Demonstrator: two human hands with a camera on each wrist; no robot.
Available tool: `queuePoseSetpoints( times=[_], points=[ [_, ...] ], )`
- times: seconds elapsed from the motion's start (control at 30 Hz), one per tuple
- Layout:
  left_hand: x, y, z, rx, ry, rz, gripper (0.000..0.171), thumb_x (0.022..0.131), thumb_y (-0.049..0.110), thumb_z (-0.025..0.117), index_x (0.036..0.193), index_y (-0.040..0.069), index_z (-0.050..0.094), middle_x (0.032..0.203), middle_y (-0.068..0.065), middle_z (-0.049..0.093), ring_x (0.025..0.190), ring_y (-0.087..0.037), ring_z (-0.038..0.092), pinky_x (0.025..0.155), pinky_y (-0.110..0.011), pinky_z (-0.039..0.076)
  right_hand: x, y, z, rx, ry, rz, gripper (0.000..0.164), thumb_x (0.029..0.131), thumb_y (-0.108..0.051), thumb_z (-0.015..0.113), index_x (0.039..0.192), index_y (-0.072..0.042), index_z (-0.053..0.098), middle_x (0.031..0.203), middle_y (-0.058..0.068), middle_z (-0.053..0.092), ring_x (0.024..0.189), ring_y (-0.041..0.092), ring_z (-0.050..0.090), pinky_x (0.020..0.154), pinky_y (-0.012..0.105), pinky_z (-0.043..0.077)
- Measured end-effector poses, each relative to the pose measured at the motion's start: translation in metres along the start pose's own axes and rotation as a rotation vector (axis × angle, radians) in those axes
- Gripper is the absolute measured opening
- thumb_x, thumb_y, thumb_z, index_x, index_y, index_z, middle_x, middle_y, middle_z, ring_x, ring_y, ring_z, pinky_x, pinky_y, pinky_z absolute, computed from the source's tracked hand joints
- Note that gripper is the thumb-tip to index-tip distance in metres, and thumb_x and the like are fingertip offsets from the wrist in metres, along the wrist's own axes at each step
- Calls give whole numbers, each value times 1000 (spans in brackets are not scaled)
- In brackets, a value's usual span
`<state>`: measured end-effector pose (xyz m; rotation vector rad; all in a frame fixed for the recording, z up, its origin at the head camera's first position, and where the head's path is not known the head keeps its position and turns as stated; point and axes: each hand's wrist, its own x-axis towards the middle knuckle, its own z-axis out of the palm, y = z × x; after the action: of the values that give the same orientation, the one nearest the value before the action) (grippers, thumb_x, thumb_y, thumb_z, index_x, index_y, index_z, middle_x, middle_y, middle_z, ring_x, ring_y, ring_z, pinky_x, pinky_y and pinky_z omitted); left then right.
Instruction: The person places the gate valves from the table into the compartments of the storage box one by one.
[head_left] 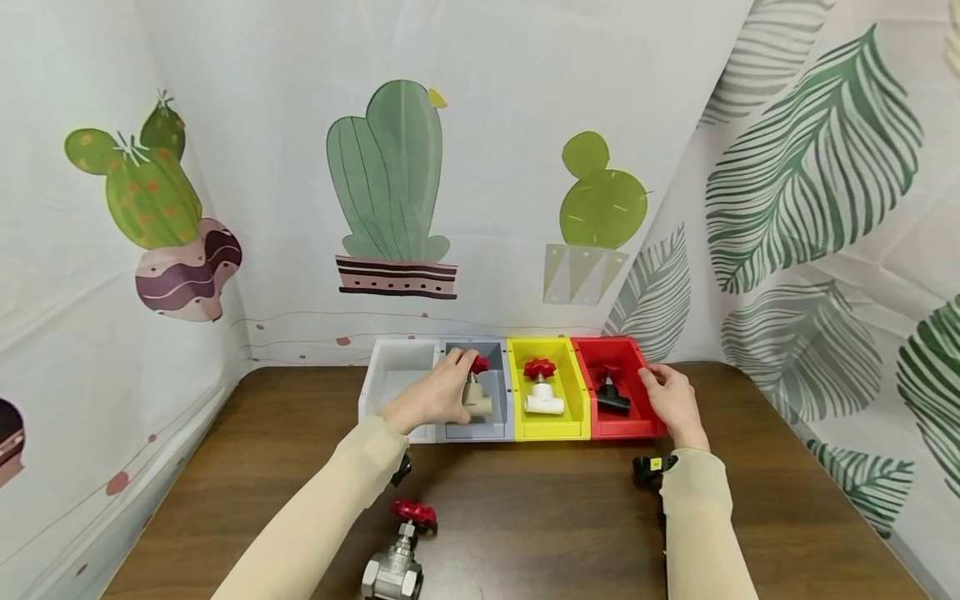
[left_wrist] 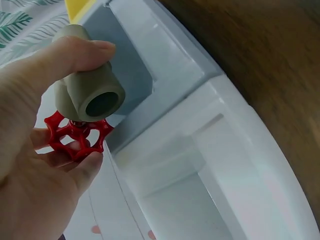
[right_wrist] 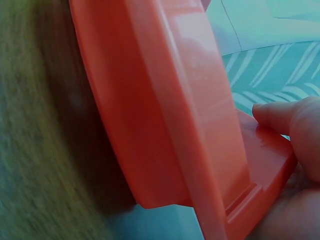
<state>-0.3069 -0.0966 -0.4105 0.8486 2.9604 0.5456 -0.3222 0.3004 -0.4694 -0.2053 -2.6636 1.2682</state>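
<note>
My left hand (head_left: 435, 390) holds a grey-beige plastic valve (head_left: 478, 402) with a red handwheel, inside or just above the grey bin (head_left: 501, 432). In the left wrist view the thumb lies across the valve's pipe body (left_wrist: 95, 90), and the other fingers are around the red handwheel (left_wrist: 77, 142). At the right end of the row, my right hand (head_left: 672, 404) grips the side wall of the red bin (head_left: 626, 428), the thumb (right_wrist: 272, 116) on its rim. A black valve (head_left: 612, 398) sits in that bin, and a white valve (head_left: 543, 398) in the yellow bin (head_left: 551, 430).
A white bin (head_left: 378, 379) forms the left end of the joined row. Nearer on the brown table (head_left: 540, 517) stands a metal valve (head_left: 393, 567) with a red handwheel. A printed cloth (head_left: 495, 167) hangs behind the table.
</note>
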Motion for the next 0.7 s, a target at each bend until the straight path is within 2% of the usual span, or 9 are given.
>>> queuePoseSetpoints(
  times=[0.13,0.33,0.47,0.7],
  points=[
    [5,-3,2,-6,-4,-4,108,60,11,87,150,-2,27,135,-18,42,103,-23,47,79,-32,48,-1,-1,0,5,-4,-1,48,104,-32,47,135,5,52,121,26,60,102,37,59,84,47,48],
    [13,-7,7,47,-39,-23,107,62,12,85,150,-1,26,138,-18,40,107,-23,46,79,-30,47,-2,-2,-1,11,-5,6,48,104,-31,46,135,5,52,122,27,59,102,37,59,84,45,48],
    [18,-5,9,60,-70,-31,107,63,13,85,151,-2,26,140,-19,39,112,-26,47,82,-32,48,-2,-2,-2,12,3,7,47,104,-30,47,133,5,53,120,26,60,100,36,59,81,43,48],
    [27,-6,10,75,-108,-51,104,66,11,86,150,-1,27,142,-21,38,126,-32,43,94,-37,46,-1,-1,-1,5,22,-12,45,103,-28,48,132,5,54,118,26,62,99,36,60,81,43,48]
  ],
)
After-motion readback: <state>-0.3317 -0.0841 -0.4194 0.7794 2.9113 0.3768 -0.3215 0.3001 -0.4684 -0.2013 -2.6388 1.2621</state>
